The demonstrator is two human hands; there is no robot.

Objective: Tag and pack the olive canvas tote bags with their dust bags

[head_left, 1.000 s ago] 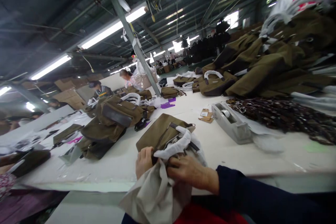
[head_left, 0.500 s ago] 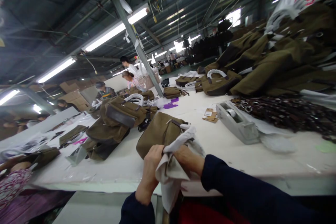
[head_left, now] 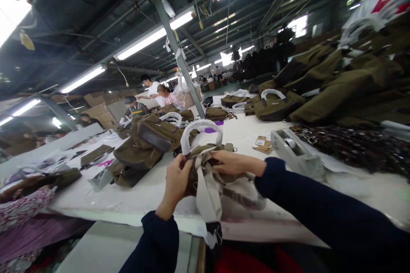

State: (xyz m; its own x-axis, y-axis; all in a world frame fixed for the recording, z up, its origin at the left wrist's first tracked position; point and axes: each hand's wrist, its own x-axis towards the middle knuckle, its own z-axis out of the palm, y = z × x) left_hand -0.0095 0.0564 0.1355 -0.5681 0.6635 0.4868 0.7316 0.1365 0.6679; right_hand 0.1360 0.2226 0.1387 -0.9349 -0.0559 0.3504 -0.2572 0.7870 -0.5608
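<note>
So the olive bag (head_left: 203,149) is sitting at the near edge of the counter (head_left: 153,196), right in front of the person, with its white-wrapped handle (head_left: 201,127) arched up. Left hand (head_left: 176,179) has its thumb and fingers pinched together on the bag's edge, just beside the foot of that handle. Right hand (head_left: 235,163) comes in from the other side, reaching into the pale cloth (head_left: 208,192) bunched over the bag's near side. The cloth hides those fingertips, so I honestly can't tell if they're closed or apart. Part of the cloth hangs down toward the counter's front edge.

Off to the right there's a grey tape dispenser (head_left: 297,153) with some brown tags (head_left: 262,144) just beside it, and a heap of dark straps (head_left: 361,149) past that. More olive bags (head_left: 144,140) are piled up to the left, and a patterned sleeve (head_left: 25,209) of a co-worker shows at the left edge.
</note>
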